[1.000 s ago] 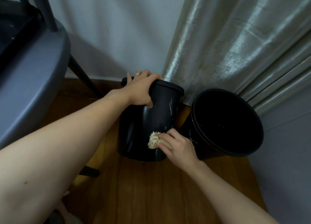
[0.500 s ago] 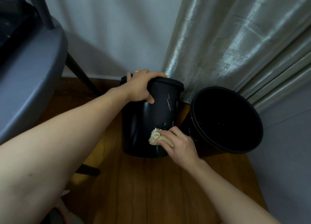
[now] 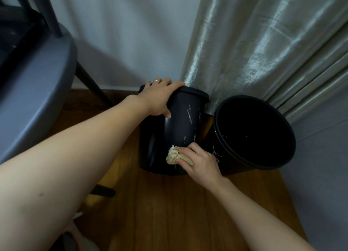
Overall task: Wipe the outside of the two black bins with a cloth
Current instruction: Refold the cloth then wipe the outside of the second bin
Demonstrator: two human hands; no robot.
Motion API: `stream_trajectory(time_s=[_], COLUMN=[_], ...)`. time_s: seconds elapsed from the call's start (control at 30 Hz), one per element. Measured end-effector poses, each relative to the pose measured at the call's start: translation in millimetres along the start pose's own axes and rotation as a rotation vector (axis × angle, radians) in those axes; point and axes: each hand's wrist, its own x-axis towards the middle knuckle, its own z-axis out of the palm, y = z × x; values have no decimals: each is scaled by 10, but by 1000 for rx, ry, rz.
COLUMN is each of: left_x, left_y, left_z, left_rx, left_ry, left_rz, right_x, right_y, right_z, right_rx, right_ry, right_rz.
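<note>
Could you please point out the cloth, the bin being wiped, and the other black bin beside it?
cloth (image 3: 172,154): head view, on its bunched pale folds.
bin being wiped (image 3: 180,130): head view, on its streaked outer wall.
other black bin (image 3: 226,156): head view, on its outer wall below the rim.

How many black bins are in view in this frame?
2. One black bin stands left, gripped at the rim by the left hand; the other bin stands right, beside the curtain. None look hidden.
</note>
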Motion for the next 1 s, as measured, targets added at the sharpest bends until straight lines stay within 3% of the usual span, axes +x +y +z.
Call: stream_trajectory(time_s=[0.13, 0.3, 0.57, 0.63, 0.77, 0.83, 1.0], left_x=[21, 23, 24, 22, 26, 35, 30], left_y=[62, 113, 68, 46, -3, -9, -18], left_z=[-7, 39, 54, 49, 62, 67, 63], left_rx=[60, 89, 35, 28, 24, 24, 3], left_ry=[-11, 18, 33, 27, 30, 34, 39], left_rz=[22, 42, 107, 100, 64, 62, 79], right_x=[82, 272, -177, -99, 188, 188, -211], right_y=[-12, -46, 42, 42, -40, -58, -3], right_z=[-23, -104, 1, -20, -118, -89, 35], right_rx=[-63, -99, -120, -153, -138, -141, -142], right_ry=[-1, 99, -140, -131, 56, 89, -113], right_rz=[-33, 101, -191, -218, 34, 61, -140])
